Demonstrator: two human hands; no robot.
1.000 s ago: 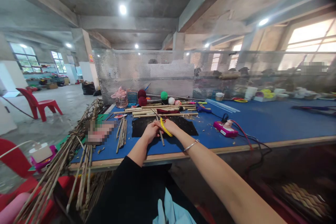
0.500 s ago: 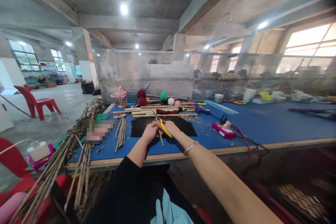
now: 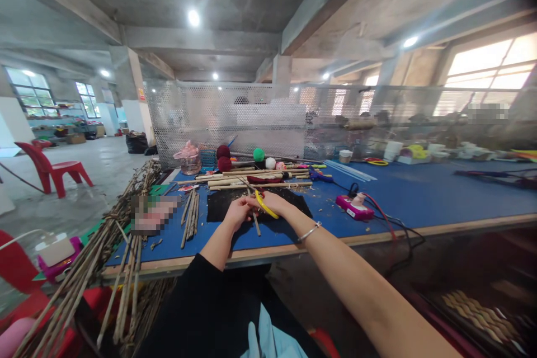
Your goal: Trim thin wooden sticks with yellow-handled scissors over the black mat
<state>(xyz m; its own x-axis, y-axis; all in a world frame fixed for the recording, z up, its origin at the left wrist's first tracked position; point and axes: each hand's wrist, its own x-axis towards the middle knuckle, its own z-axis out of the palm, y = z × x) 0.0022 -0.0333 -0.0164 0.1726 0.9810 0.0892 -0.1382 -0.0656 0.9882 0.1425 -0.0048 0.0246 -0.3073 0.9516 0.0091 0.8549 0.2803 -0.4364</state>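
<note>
My left hand (image 3: pixel 238 213) is closed round a thin wooden stick (image 3: pixel 254 220) that slants over a black mat (image 3: pixel 218 207) on the blue table (image 3: pixel 419 196). My right hand (image 3: pixel 274 202) is closed on a yellow-handled cutter (image 3: pixel 265 205), whose blades meet the stick just beyond my left fingers. A silver bangle (image 3: pixel 309 231) sits on my right wrist. Both hands work close together above the mat's near edge.
Longer sticks (image 3: pixel 251 180) and yarn balls (image 3: pixel 260 154) lie behind the mat. A small stick bundle (image 3: pixel 190 216) lies to its left, a pink glue gun (image 3: pixel 356 207) with cables to its right. Long branches (image 3: pixel 104 246) lean at the table's left end. Red chair (image 3: pixel 52 169) stands far left.
The view has drifted slightly. Both hands keep the same hold on the stick and cutter, with only small shifts.
</note>
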